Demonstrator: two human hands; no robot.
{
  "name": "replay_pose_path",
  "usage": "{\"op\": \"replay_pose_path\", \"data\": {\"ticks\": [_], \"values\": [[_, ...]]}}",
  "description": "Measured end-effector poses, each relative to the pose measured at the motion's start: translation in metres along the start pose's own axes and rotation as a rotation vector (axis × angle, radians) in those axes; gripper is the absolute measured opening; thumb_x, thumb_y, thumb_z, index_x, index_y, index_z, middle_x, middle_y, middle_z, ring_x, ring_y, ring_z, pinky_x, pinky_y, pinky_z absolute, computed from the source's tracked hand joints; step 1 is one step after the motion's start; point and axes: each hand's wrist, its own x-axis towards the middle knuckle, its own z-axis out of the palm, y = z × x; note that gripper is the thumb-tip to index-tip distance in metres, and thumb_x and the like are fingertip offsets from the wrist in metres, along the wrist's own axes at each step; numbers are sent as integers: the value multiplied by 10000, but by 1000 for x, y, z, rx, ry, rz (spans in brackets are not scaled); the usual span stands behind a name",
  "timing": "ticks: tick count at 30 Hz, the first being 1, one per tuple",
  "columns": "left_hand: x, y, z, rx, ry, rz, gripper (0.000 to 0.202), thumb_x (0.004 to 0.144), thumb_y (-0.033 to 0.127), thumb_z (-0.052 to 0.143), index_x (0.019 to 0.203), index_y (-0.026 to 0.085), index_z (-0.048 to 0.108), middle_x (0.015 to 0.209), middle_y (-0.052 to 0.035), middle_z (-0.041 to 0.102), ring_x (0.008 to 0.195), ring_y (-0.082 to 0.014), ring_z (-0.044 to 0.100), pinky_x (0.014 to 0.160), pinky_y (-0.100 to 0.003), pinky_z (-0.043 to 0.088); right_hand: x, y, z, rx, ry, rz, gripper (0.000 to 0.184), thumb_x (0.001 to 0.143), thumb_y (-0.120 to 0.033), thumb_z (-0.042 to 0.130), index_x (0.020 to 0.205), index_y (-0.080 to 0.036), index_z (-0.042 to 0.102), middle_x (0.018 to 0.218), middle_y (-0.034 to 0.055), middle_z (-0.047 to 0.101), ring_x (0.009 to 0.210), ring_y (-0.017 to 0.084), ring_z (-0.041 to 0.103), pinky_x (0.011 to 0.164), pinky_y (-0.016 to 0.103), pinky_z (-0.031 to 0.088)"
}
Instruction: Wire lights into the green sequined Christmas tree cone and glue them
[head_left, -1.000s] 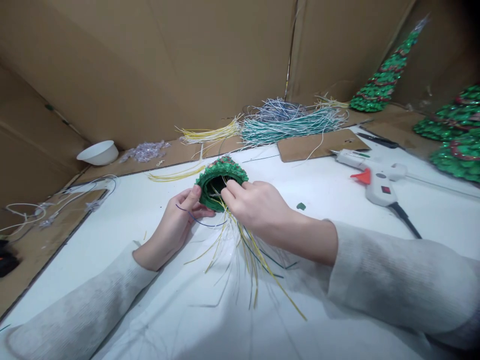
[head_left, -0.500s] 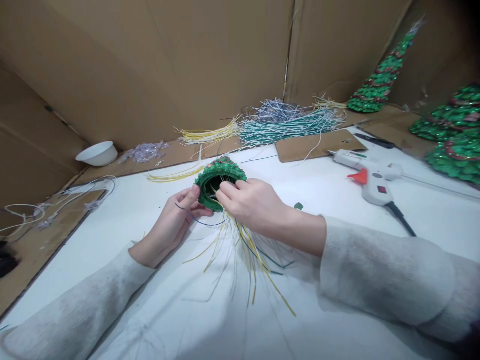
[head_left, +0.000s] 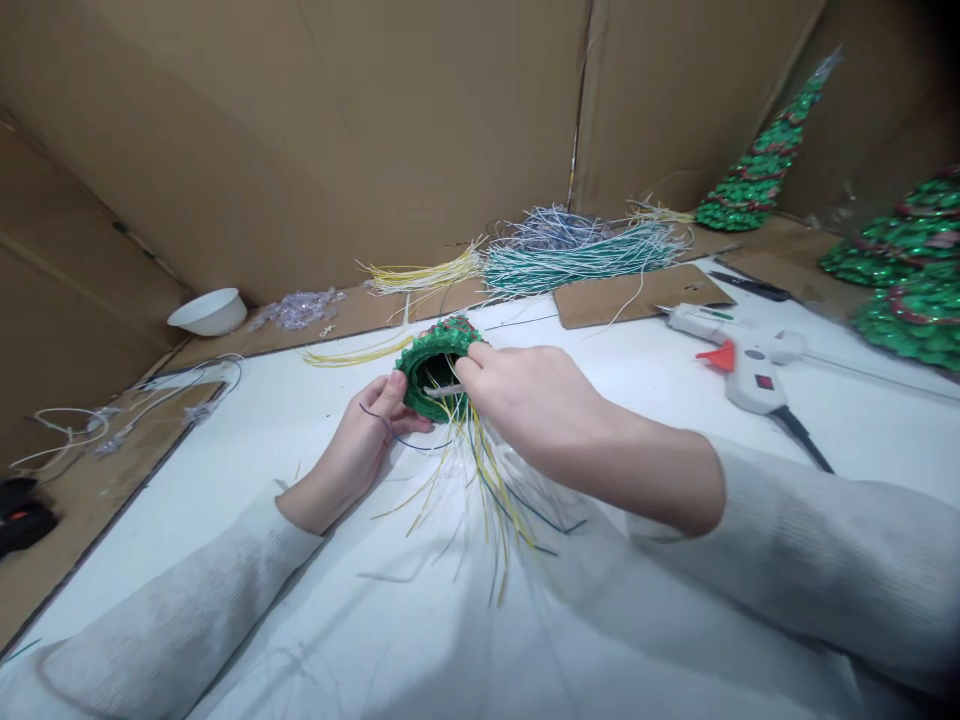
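A small green sequinned cone (head_left: pixel 433 362) lies on its side on the white tabletop, its hollow base facing me. Many thin yellow, white, green and blue wires (head_left: pixel 480 485) spill out of the base toward me. My left hand (head_left: pixel 358 447) grips the cone's left rim with thumb and fingers, a blue wire looped under it. My right hand (head_left: pixel 536 405) is closed, its fingertips pinching a thin white stick-like piece at the mouth of the cone.
A white glue gun (head_left: pixel 742 358) with an orange trigger lies at the right. Bundles of teal, white and yellow wires (head_left: pixel 570 245) lie at the back. Finished green cones (head_left: pixel 761 165) stand at the far right. At the left sit a white bowl (head_left: pixel 208 311), clear beads (head_left: pixel 296 308) and loose wires (head_left: pixel 112 410).
My right hand has shifted up and right along the cone's mouth, and a short white piece now shows between its fingertips. The left hand keeps its hold.
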Motion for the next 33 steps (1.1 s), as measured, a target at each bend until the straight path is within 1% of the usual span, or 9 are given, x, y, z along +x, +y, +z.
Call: {"op": "replay_pose_path", "data": {"ticks": [4,7,10,14,19,23,26,29,33], "values": [[1,0,0,11,21,4,460,688,531,693,904,133,611,709,-30,677,567,-130,638,559,-237,550,1,15,-10,99,-13,100,173,816,-52,452,823,-151,593,845,71,641,706,171,572,498,272,213],[0,-1,-1,25,25,12,453,711,531,673,898,122,616,753,-51,687,563,-125,633,568,-247,551,4,30,-13,285,-30,119,134,824,-120,485,736,-171,574,715,24,605,607,125,497,514,252,253],[-1,-3,-3,35,0,28,422,753,505,644,900,110,620,831,-81,697,602,-126,640,578,-243,547,7,43,-18,468,-129,70,151,834,-141,497,697,-165,555,662,-3,556,566,92,443,525,232,290],[1,-5,-4,23,17,17,434,729,514,663,865,105,617,736,-59,672,571,-127,623,569,-253,545,9,58,-22,647,-262,-27,113,851,-153,479,780,-165,567,695,-4,544,625,100,489,553,221,336],[-1,-4,0,28,46,39,444,688,542,681,814,128,583,699,-30,640,563,-129,603,543,-264,525,10,68,-19,774,-274,-103,97,857,-225,478,830,-173,555,765,14,547,725,128,516,629,242,382],[-6,-6,2,106,77,90,412,736,547,625,811,153,529,655,0,584,542,-127,566,519,-258,475,9,65,-21,838,-253,-108,89,854,-226,475,822,-176,540,756,7,527,723,129,504,644,258,389],[-11,-2,-2,196,241,243,349,782,502,596,867,179,497,672,31,529,517,-99,498,529,-238,421,8,62,-24,851,-236,-116,94,862,-229,477,798,-178,525,727,-5,512,686,119,480,632,258,377],[-23,15,-6,349,405,565,240,841,418,555,926,197,513,822,4,531,655,-108,492,641,-237,410,7,59,-25,850,-195,-134,105,866,-233,489,785,-171,516,703,-17,493,642,106,455,599,249,347],[-50,45,-1,567,222,739,161,871,344,530,951,214,584,879,-20,571,760,-143,484,725,-272,399,6,53,-26,825,-143,-157,101,874,-226,485,807,-165,530,721,-17,513,636,97,453,590,241,331]]}}
